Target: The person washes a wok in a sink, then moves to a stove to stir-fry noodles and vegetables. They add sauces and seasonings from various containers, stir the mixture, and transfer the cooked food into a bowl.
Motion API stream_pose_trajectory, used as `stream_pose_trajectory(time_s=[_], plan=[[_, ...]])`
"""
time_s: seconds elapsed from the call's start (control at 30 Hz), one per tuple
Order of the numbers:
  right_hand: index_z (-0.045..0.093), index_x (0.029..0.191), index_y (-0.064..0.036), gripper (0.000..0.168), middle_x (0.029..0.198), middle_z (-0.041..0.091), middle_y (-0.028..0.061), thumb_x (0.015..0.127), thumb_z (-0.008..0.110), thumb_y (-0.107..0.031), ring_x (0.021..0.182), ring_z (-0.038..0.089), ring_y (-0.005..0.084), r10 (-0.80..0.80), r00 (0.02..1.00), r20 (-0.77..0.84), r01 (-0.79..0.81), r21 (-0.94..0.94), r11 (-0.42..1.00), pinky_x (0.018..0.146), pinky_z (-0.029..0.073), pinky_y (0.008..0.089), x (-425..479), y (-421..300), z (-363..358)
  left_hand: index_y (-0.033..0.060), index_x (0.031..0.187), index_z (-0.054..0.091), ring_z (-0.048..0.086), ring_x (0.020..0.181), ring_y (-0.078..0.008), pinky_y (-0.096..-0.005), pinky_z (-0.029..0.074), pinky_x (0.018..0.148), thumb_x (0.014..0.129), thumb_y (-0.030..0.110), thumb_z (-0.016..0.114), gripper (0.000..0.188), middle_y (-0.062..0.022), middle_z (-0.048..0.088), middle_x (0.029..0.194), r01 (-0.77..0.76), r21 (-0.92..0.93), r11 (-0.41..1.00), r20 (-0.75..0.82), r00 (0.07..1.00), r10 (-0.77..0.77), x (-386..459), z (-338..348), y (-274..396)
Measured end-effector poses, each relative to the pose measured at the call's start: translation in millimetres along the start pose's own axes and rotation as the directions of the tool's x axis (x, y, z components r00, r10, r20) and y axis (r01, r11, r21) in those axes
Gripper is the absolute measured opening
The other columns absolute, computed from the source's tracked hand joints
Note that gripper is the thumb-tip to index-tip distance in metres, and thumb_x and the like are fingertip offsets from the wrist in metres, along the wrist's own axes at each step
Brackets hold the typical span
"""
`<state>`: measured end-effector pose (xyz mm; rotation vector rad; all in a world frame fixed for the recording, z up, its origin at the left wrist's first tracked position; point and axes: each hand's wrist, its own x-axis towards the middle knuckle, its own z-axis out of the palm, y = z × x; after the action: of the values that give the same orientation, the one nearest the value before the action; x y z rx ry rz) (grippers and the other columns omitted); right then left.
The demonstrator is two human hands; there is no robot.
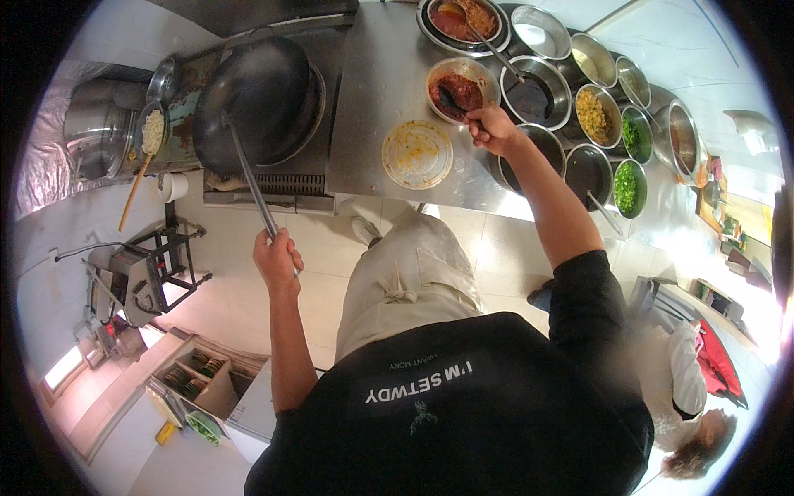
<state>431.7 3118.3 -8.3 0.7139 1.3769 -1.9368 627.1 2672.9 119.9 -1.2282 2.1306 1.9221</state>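
Observation:
My left hand (277,260) is closed around a long metal handle (248,170). It runs up to the black wok (260,93) on the stove; whether it belongs to the wok or to a separate utensil I cannot tell. The wok sits tilted and off to the left of its burner ring (317,118). With my right hand (493,130) I grip a dark spoon (448,98) whose head dips into red paste in a metal bowl (436,69). Below that bowl lies a round, pale lid or plate (417,154) smeared with yellow-orange residue.
Several metal pots of ingredients crowd the counter's right side, including chopped greens (626,188) and yellow pieces (593,115). A ladle (490,43) rests in a bowl of red sauce. Left of the stove, a wooden-handled strainer (139,170) holds noodles. Another person (673,384) is behind.

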Motion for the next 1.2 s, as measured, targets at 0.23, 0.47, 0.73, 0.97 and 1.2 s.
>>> stream_pose_trajectory(time_s=[0.23,0.47,0.73,0.97,1.2], plan=[[0.06,0.075,-0.001,0.023,0.054,0.056,0.009,0.095,0.053,-0.011,0.036,0.041,0.0158,-0.129,0.99,-0.05,0.124,-0.087,0.988,0.039,0.036,0.0336,-32,-28,21,0.0016,0.101,0.053,0.044,0.039,-0.0104,-0.0271,0.035,0.034,0.095,0.011,0.059,0.012,-0.0022,0.05,0.065,0.023,-0.04,0.999,-0.019,1.0,-0.023,3,-2,3],[0.064,0.079,0.003,0.022,0.058,0.063,0.0142,0.09,0.054,-0.013,0.041,0.057,0.0237,-0.307,0.948,0.087,0.306,-0.522,0.796,0.04,0.046,0.0378,-36,-74,163,-0.0009,0.111,0.053,0.043,0.039,-0.0095,-0.0276,0.034,0.034,0.095,0.011,0.06,0.021,-0.0023,0.05,0.064,0.032,-0.13,0.991,-0.01,0.999,-0.033,10,-31,-6],[0.065,0.098,0.004,0.019,0.089,0.072,0.0249,0.091,0.065,-0.014,0.087,0.072,0.0419,-0.487,0.672,0.558,0.347,-0.818,-0.459,0.071,0.059,0.0536,125,-5,359,-0.0048,0.12,0.05,0.043,0.039,-0.0094,-0.0287,0.035,0.035,0.096,0.011,0.059,0.031,-0.0027,0.051,0.063,0.12,-0.169,0.978,0.007,0.993,-0.121,9,-70,-4],[0.061,0.1,0.001,0.014,0.087,0.072,0.0235,0.095,0.058,-0.012,0.084,0.073,0.0402,-0.481,0.65,0.588,0.265,-0.769,-0.582,0.068,0.061,0.0503,148,10,434,-0.0064,0.123,0.049,0.045,0.04,-0.0116,-0.0297,0.037,0.036,0.096,0.014,0.06,0.035,-0.0038,0.053,0.063,0.153,-0.157,0.976,0.071,0.987,-0.143,19,-104,-9],[0.056,0.098,-0.001,0.014,0.079,0.072,0.0219,0.094,0.06,-0.014,0.077,0.074,0.0381,-0.527,0.663,0.532,0.187,-0.799,-0.571,0.062,0.061,0.0482,151,11,449,-0.0064,0.121,0.05,0.047,0.04,-0.0127,-0.0316,0.037,0.037,0.094,0.015,0.06,0.036,-0.0051,0.053,0.06,0.128,-0.111,0.986,0.104,0.988,-0.116,33,-131,-16]])
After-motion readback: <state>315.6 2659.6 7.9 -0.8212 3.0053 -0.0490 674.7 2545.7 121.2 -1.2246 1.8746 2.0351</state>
